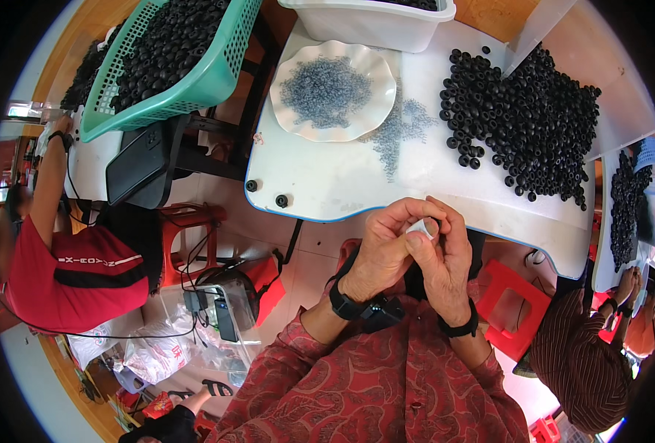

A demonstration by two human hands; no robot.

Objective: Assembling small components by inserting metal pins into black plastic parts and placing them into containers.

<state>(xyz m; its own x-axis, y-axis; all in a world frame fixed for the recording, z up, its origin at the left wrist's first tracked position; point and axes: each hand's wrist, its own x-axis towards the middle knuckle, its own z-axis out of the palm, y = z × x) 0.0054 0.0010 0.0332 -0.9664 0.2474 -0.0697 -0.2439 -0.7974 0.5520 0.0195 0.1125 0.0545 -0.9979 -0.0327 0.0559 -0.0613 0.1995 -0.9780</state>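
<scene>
Both my hands meet just off the front edge of the white table (312, 196), fingers bent and pressed together. My left hand (386, 251) pinches with thumb and index fingertips, close against my right hand (449, 269), whose fingers are also closed. A small white strip (422, 227), like tape or paper, shows among the fingertips; I cannot tell whether it is held or wrapped round a finger. Anything else between the fingers is hidden. Ahead lie small clear bluish-grey pieces (326, 90) in a scalloped white plate (287, 122), with others spilled beside it. Black ring-like parts (519, 122) form a wide pile to the right.
Two black parts (281, 200) sit near the table's left corner. A white tub (375, 26) stands at the back. Left is a green basket (216, 70) of black parts. A translucent panel (615, 88) borders the pile. Red stools (515, 306) and co-workers (84, 273) flank me.
</scene>
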